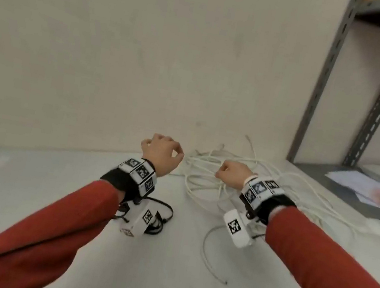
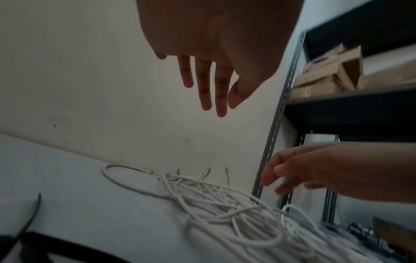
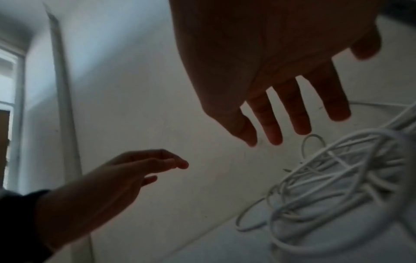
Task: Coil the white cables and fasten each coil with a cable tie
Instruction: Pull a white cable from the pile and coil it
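A tangle of white cables lies on the white table against the wall, and one loose end trails toward me. My left hand hovers above the table just left of the tangle, its fingers straight and holding nothing. My right hand hangs over the near side of the pile, its fingers relaxed, spread and empty. The cables sit below both hands in the wrist views. Neither hand touches the cables.
A grey metal shelf rack stands at the right, with papers on its low shelf and cardboard boxes higher up. The wall rises close behind the pile. A thin black strip lies at the left.
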The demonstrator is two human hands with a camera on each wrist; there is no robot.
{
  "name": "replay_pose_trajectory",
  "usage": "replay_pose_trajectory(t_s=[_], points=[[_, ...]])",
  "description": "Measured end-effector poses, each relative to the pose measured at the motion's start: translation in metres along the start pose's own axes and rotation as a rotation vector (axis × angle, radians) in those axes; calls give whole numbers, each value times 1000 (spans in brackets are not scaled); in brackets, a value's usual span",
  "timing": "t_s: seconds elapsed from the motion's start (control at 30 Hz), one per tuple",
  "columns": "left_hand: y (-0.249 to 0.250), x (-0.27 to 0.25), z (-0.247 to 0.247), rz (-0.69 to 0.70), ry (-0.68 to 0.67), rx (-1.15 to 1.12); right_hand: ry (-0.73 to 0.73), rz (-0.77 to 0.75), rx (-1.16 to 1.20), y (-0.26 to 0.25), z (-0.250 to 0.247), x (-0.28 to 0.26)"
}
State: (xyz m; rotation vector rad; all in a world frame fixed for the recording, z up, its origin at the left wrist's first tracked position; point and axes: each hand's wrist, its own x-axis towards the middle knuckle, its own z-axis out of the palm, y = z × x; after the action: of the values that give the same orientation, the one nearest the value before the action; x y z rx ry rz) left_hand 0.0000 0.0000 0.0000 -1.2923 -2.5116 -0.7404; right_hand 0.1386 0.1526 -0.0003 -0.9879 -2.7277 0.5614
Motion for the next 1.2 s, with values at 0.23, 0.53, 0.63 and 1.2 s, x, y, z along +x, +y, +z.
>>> replay_pose_trajectory(t_s=[0.23,0.53,0.63,1.2], points=[[22,10,67,214,-411,186,-340,-71,-544,25,40,2],[36,18,78,292,-589,64,-119,-233,-387,23,30,10],[41,33,50,335,-373,-38,41,-310,-219,25,3,13],[96,81,-51,223,308,-661,384,-179,391,83,-23,-4]])
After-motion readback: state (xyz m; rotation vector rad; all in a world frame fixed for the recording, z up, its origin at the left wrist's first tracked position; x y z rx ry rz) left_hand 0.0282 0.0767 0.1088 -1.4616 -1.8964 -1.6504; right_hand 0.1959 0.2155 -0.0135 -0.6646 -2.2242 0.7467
